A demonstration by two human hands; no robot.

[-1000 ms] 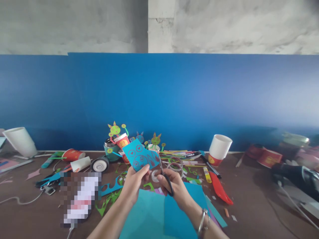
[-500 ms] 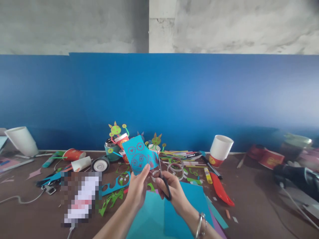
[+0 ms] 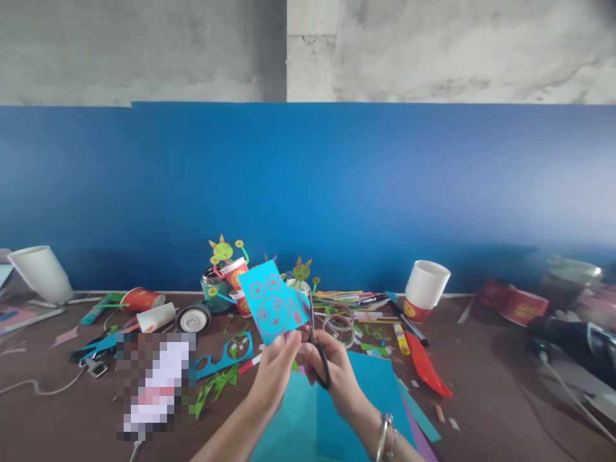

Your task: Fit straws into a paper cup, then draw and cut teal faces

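A piece of bright blue paper (image 3: 262,290), drawn with a face, round shapes and pointed ear shapes in reddish lines, is pinched by its lower edge in my left hand (image 3: 278,369). My right hand (image 3: 335,370) has its fingers in the handles of black-handled scissors (image 3: 317,350). The scissor blades point upward along the paper's right edge, close to the ear shapes. Beneath both hands lie blue paper sheets (image 3: 359,404) on the brown table. Behind the held paper stand paper cups with green cut-out creatures (image 3: 222,251), partly hidden.
A stack of white cups (image 3: 427,282), a yellow glue stick (image 3: 401,339) and a red spoon-like object (image 3: 428,369) are on the right. Tape rolls (image 3: 339,327) and pens lie behind my hands. Green scraps (image 3: 214,388), a dark lid (image 3: 193,318) and tipped cups (image 3: 156,316) lie left.
My left hand has shifted right and slightly down and turned the blue paper, so its edge sits differently at the blades. The scissors have hardly moved.
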